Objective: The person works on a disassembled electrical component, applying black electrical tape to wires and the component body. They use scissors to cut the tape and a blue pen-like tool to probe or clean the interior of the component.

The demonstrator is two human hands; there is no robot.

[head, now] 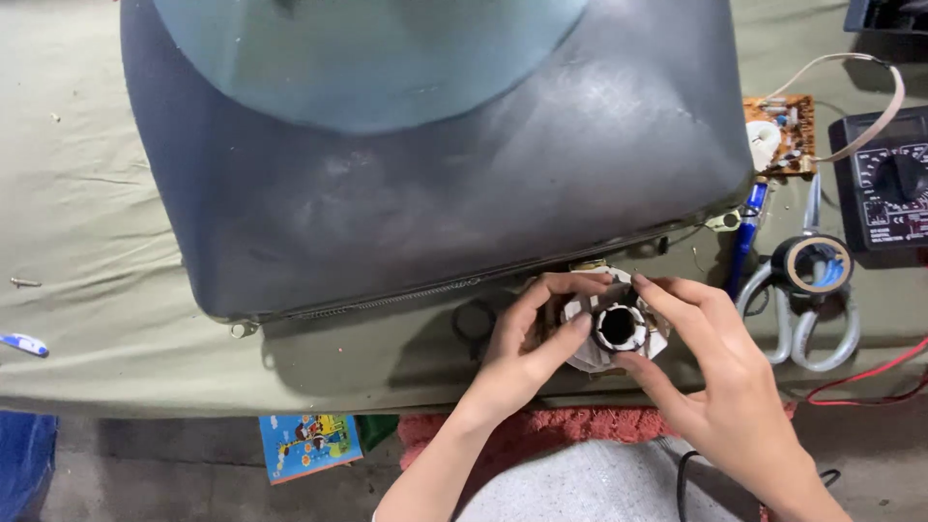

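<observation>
Both hands nearest: left hand (517, 353) and right hand (720, 387), fingers clamped around pale ring-shaped yoke (617, 327) at tabletop (87, 271) front edge, just below big dark picture tube (435, 184). Looks like fitting or turning yoke; next move likely needs steady grip, careful alignment. Nearby right: multimeter (889, 188), scissors (817, 319), tape roll (812, 263), circuit board (781, 135), crowding that side.
</observation>
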